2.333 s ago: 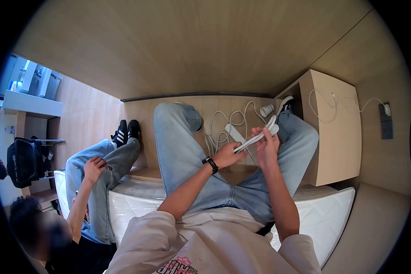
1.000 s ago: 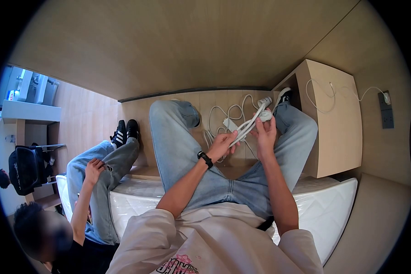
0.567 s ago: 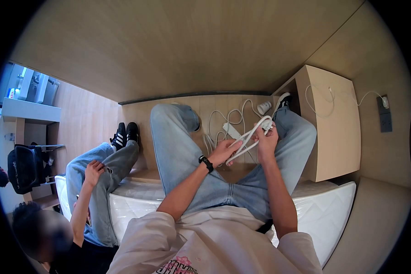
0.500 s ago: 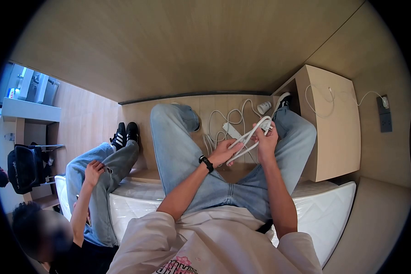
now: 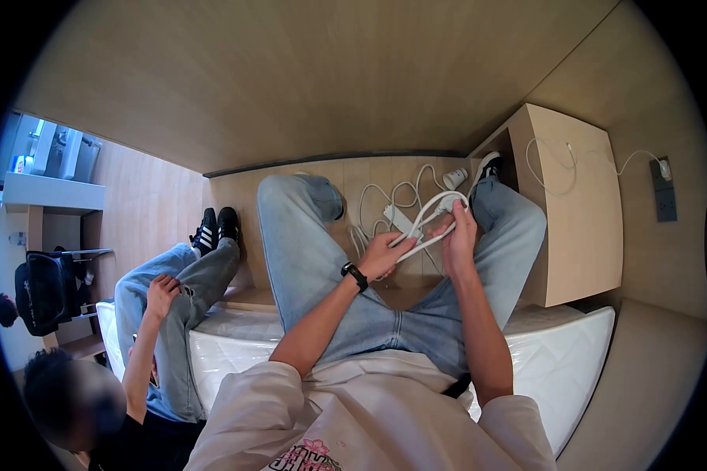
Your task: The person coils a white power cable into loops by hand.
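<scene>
A white power cord (image 5: 426, 213) is gathered in loops between my two hands, above the floor and between my knees. My left hand (image 5: 383, 257) is closed round the lower left end of the loops. My right hand (image 5: 459, 242) grips the upper right end, where a white plug (image 5: 448, 203) shows beside the fingers. Beyond the hands, a white power strip (image 5: 398, 217) lies on the floor with more loose cord (image 5: 363, 206) curled around it. My fingers partly hide where the cord crosses.
A white cylindrical object (image 5: 454, 178) lies by my right foot. To the right stands a wooden cabinet (image 5: 577, 228) with a thin white cable on top, running to a wall socket (image 5: 664, 200). Another person (image 5: 173, 314) sits at left on the plastic-wrapped mattress (image 5: 236, 353).
The held loops have opened into a rounder shape. The plug has turned and shifted slightly up and left, and my left hand has moved slightly left.
</scene>
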`<state>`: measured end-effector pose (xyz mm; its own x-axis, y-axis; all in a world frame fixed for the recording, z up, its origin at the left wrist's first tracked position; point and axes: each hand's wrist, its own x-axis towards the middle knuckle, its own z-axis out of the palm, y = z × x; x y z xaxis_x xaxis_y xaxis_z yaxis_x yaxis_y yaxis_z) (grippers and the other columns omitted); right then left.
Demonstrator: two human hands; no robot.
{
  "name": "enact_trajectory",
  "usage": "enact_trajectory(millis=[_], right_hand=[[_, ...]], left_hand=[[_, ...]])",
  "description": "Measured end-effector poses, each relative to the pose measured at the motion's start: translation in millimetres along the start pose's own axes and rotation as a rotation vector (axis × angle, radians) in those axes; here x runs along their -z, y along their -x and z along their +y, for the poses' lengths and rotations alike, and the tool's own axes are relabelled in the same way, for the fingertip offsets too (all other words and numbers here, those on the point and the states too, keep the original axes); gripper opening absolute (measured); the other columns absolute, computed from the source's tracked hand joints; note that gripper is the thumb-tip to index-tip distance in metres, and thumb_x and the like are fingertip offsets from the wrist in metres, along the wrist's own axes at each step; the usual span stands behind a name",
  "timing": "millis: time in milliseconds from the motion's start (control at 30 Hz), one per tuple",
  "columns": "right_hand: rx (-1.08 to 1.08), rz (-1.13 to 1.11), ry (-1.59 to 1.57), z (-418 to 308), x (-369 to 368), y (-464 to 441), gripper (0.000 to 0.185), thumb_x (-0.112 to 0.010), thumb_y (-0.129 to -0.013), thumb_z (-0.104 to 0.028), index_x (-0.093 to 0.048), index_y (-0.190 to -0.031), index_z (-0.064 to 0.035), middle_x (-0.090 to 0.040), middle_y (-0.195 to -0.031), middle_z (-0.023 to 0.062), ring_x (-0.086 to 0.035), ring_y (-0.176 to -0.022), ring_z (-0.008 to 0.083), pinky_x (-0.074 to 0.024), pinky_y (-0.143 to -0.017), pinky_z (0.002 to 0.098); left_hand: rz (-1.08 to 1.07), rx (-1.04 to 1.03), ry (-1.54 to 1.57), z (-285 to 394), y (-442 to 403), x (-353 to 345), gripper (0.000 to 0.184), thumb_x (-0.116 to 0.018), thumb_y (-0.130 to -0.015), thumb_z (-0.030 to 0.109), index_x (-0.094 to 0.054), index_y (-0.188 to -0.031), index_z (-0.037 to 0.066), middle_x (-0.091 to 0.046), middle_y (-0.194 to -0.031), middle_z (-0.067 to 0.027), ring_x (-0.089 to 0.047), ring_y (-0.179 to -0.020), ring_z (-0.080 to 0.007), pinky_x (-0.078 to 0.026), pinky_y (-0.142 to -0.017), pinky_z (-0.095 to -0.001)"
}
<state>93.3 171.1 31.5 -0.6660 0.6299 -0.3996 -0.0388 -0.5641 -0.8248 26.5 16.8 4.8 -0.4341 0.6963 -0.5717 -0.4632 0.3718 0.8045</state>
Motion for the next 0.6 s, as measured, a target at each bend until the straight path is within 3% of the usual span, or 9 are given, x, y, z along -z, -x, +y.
enact_trajectory(millis=[267,333,433,600], right_hand=[[0.123,-0.016,0.1,-5.1,-2.8,5.3,0.031,-0.041,-0.096,-0.016,-0.049,-0.124,-0.0029,-0.044,-0.055,0.0019,-0.044,-0.043,0.0093,-0.0496,-0.049,0.0269],[0.153,-0.021,0.108,-3.3,-1.4,4.5,0.03,-0.04,-0.096,-0.014,-0.049,-0.123,-0.0023,-0.045,-0.055,0.0025,-0.045,-0.043,0.0098,-0.0496,-0.049,0.0273],[0.131,0.0,0.152,1.8,5.9,0.1,0.028,-0.041,-0.094,-0.01,-0.05,-0.119,-0.0022,-0.047,-0.058,0.0033,-0.046,-0.044,0.0109,-0.0493,-0.048,0.0276],[0.066,0.049,0.168,8.8,5.9,-3.9,0.027,-0.046,-0.09,-0.005,-0.049,-0.116,-0.0033,-0.053,-0.064,0.0044,-0.053,-0.053,0.0122,-0.0483,-0.052,0.0264]], left_hand=[[0.155,-0.115,-0.059,-4.6,-2.4,-2.5,0.021,-0.063,-0.088,0.024,-0.061,-0.084,0.004,-0.049,-0.057,0.004,-0.043,-0.04,-0.0047,-0.031,-0.035,-0.0211],[0.226,-0.328,-0.095,-14.8,-8.8,0.1,0.019,-0.066,-0.086,0.021,-0.061,-0.083,0.003,-0.049,-0.057,0.0036,-0.044,-0.043,-0.0041,-0.032,-0.037,-0.0215],[0.244,-0.435,-0.19,-20.3,-14.2,3.1,0.018,-0.067,-0.084,0.02,-0.06,-0.083,0.003,-0.05,-0.059,0.0036,-0.045,-0.047,-0.0034,-0.032,-0.039,-0.0216],[0.175,-0.245,-0.1,-6.6,-4.5,-0.5,0.017,-0.066,-0.085,0.02,-0.061,-0.084,0.003,-0.053,-0.061,0.0034,-0.046,-0.047,-0.0033,-0.033,-0.039,-0.021]])
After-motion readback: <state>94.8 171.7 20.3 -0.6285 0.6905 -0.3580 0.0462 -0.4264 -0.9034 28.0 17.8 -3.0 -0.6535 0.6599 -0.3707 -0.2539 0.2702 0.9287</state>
